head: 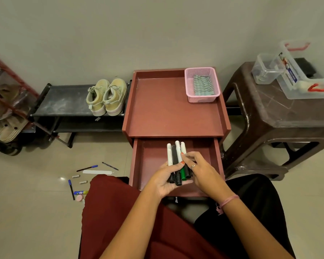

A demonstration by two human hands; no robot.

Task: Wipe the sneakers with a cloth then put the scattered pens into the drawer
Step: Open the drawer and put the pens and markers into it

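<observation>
My left hand holds a bundle of several marker pens over the open maroon drawer, thumb curled across them. My right hand touches the bundle from the right, fingers bent around the green-capped marker. More pens and small items lie scattered on the floor at the left. The beige sneakers stand side by side on the black shoe rack. A striped cloth lies folded in the pink basket on the cabinet top.
The maroon cabinet top has raised edges. A brown plastic stool with clear containers stands at the right. Another rack with sandals is at the far left. My knees are just below the drawer front.
</observation>
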